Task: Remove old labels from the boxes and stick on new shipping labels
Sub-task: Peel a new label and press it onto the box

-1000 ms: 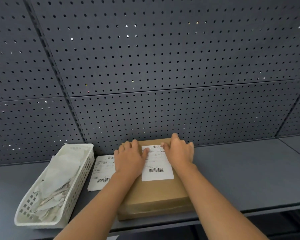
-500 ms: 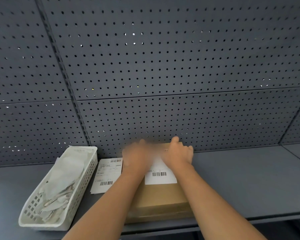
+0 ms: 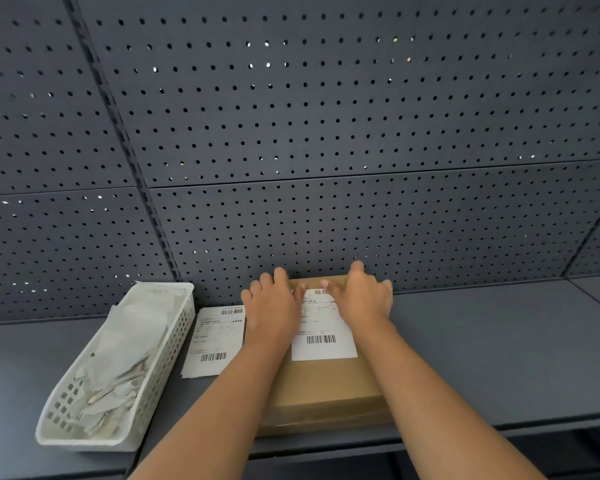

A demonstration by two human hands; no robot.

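Note:
A flat brown cardboard box lies on the grey shelf, its far end against the pegboard. A white shipping label with barcodes sits on its top. My left hand lies flat on the box at the label's left edge, fingers straight. My right hand presses flat on the label's upper right corner and the box top. Both thumbs point inward over the label's top edge. To the left of the box, a stack of loose white labels rests on the shelf.
A white plastic basket holding peeled paper scraps stands at the left on the grey shelf. A dark pegboard wall rises right behind the box. The shelf's front edge runs just below the box.
My left hand slid across the label and came back to its left edge. The right hand stayed on the upper right. The view shifted slightly.

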